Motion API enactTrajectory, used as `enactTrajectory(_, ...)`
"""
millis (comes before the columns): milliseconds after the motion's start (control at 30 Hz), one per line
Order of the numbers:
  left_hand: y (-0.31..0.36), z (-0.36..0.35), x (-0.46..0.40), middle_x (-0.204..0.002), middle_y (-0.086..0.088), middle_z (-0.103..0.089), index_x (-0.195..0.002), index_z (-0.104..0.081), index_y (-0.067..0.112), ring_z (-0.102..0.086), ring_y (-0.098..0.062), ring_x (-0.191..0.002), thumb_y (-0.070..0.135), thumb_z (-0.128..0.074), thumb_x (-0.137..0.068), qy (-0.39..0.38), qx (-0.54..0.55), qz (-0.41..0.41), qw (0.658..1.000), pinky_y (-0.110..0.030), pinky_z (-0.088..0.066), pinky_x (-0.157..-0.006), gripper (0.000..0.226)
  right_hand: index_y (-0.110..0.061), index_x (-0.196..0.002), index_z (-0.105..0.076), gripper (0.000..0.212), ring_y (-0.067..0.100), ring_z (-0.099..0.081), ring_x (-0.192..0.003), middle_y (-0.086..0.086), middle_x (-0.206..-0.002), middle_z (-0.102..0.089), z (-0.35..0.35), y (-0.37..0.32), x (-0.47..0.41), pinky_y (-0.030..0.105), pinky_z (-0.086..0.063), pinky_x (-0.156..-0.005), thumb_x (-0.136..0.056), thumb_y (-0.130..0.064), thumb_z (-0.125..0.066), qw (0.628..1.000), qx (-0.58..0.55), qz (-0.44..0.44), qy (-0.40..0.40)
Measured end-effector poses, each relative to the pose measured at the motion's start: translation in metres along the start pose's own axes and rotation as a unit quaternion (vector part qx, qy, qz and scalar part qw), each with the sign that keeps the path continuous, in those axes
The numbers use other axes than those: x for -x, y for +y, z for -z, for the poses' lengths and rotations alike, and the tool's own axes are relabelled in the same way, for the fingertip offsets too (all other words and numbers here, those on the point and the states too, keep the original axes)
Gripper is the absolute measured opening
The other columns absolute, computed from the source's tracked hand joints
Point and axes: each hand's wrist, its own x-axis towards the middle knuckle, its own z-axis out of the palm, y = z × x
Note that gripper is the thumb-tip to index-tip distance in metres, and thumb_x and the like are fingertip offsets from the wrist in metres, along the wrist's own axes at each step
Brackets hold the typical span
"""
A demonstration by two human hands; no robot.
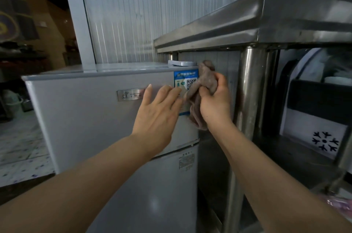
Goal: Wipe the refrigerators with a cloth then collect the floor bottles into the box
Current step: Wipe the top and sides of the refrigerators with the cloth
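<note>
A small silver refrigerator [85, 110] stands in front of me, with a metal name badge and a blue QR-code sticker [185, 82] on its upper door. My left hand [158, 110] lies flat against that door, fingers straight, partly over the sticker. My right hand [215, 99] grips a crumpled brownish cloth [204, 82] at the door's right edge, and the cloth hangs down below my fist. No bottles or box are in view.
A stainless steel table [266, 17] with round legs [249, 87] stands close on the right, its top above the fridge. A white chest freezer with a snowflake mark [323, 141] sits behind it. A ribbed metal wall rises behind the fridge. Patterned floor lies at left.
</note>
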Motion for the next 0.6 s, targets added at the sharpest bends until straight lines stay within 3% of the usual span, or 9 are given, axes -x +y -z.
enactTrajectory(67,-0.004,-0.002,0.001,-0.151,-0.005,-0.014,-0.143,-0.021,0.014,-0.008,-0.027,-0.137,0.023,-0.056,-0.079,-0.015,-0.017,-0.012,1.0,-0.055,-0.002,-0.112,0.074,-0.034,-0.132,-0.04,0.039,0.022,-0.053,-0.113,-0.001,-0.122,-0.047,-0.009,-0.008,-0.014,0.037,-0.05,-0.091,-0.095,-0.024,-0.051,0.999,0.051,-0.017,0.006)
enactTrajectory(133,-0.005,-0.005,0.004,-0.152,-0.007,-0.012,-0.142,-0.025,0.015,-0.006,-0.028,-0.138,0.023,-0.055,-0.079,-0.022,-0.024,-0.023,0.999,-0.057,-0.002,-0.111,0.07,-0.033,-0.139,-0.036,0.044,0.026,-0.052,-0.117,0.002,-0.128,-0.047,-0.016,-0.011,-0.021,0.046,-0.047,-0.098,-0.097,-0.022,-0.046,0.998,0.045,-0.031,-0.02)
enactTrajectory(300,-0.002,-0.013,0.008,-0.154,-0.01,0.001,-0.14,-0.026,0.02,0.008,-0.031,-0.139,0.021,-0.059,-0.076,-0.029,-0.014,-0.024,0.999,-0.058,0.006,-0.109,0.072,-0.03,-0.14,-0.034,0.047,0.021,-0.059,-0.111,0.008,-0.131,-0.052,-0.016,-0.004,-0.021,0.042,-0.054,-0.09,-0.099,-0.008,-0.039,0.996,-0.058,-0.014,-0.066)
enactTrajectory(433,0.003,-0.017,0.011,-0.155,-0.01,-0.001,-0.141,-0.027,0.02,0.008,-0.03,-0.139,0.019,-0.06,-0.073,-0.027,-0.007,-0.003,1.0,-0.055,0.009,-0.108,0.075,-0.033,-0.135,-0.035,0.042,0.017,-0.061,-0.103,0.003,-0.124,-0.056,-0.012,0.024,-0.003,0.028,-0.055,-0.074,-0.099,-0.012,-0.037,0.994,-0.013,-0.063,-0.083)
enactTrajectory(600,0.012,-0.024,0.028,-0.156,-0.009,-0.002,-0.145,-0.021,0.013,0.007,-0.029,-0.141,0.021,-0.057,-0.077,-0.059,-0.009,-0.021,0.998,-0.051,0.02,-0.108,0.077,-0.033,-0.132,-0.036,0.039,0.01,-0.062,-0.092,0.002,-0.107,-0.061,0.001,0.068,0.039,0.028,-0.053,-0.078,-0.1,-0.011,-0.033,0.981,0.018,-0.161,-0.105)
